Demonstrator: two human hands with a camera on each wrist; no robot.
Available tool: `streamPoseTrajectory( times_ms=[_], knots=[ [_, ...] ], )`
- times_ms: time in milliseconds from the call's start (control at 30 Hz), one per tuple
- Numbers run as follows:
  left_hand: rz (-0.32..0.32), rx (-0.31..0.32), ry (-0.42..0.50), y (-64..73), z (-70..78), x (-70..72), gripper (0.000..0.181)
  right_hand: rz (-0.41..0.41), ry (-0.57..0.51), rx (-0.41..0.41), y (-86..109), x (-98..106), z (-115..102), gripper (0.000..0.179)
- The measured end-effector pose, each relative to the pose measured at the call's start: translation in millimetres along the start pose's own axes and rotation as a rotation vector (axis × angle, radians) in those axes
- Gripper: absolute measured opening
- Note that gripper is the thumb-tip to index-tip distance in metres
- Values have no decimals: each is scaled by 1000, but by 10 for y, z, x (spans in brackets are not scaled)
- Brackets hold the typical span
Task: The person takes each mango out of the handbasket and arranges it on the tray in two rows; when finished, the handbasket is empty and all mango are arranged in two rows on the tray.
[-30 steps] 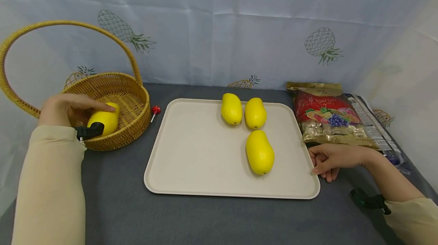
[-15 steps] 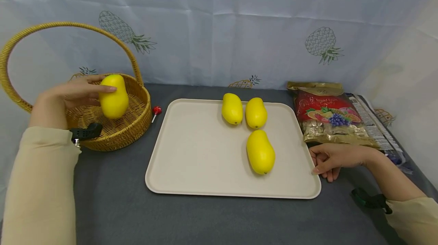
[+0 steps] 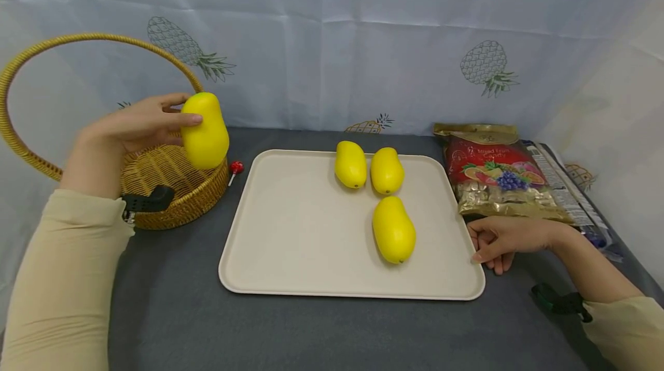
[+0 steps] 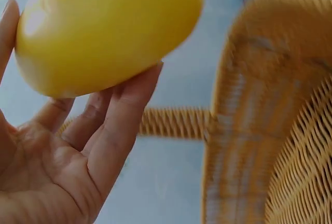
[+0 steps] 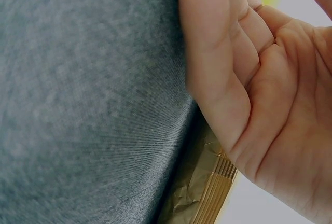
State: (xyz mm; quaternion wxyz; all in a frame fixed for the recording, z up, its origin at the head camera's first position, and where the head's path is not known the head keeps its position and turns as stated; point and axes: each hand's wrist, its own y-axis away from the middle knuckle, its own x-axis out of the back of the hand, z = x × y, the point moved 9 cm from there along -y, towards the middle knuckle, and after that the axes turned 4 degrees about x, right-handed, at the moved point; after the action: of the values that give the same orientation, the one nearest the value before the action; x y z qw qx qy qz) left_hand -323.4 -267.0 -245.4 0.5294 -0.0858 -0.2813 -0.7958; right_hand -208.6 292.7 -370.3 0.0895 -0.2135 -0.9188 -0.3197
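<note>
My left hand (image 3: 147, 123) grips a yellow mango (image 3: 207, 135), thumb on the near side and fingers behind it. The mango is held upright above the right rim of a wicker basket (image 3: 194, 207). In the left wrist view the same mango (image 4: 109, 27) rests against the fingertips, with the basket wall (image 4: 244, 130) to the right. On a beige tray (image 3: 301, 233) lie 3 more mangoes: two at the back (image 3: 350, 165) and one nearer the front (image 3: 394, 230). My right hand (image 3: 503, 241) holds the tray's right edge, thumb on the rim and fingers curled beside it.
A red lollipop (image 3: 236, 168) lies between basket and tray. At the back right is a red and gold candy bag (image 3: 493, 169), with other flat packets (image 3: 570, 192) beside it. The basket's tall handle (image 3: 93, 37) arches over the left side. A pineapple-print cloth (image 3: 311, 60) hangs behind.
My left hand has lifted the mango out of the basket, moving it up and to the right over the rim. The right hand and the tray have stayed in place.
</note>
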Motion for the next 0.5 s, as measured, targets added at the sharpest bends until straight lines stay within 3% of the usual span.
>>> streamPoseTrajectory(
  times_ms=[267, 500],
  knots=[
    [-30, -61, 36, -4, 356, -321, 65, -1, 1, -6, -1, 5, -13, 18],
    [-80, -68, 65, -17, 513, -615, 63, -11, -11, 5, 0, -11, -19, 19]
  ],
)
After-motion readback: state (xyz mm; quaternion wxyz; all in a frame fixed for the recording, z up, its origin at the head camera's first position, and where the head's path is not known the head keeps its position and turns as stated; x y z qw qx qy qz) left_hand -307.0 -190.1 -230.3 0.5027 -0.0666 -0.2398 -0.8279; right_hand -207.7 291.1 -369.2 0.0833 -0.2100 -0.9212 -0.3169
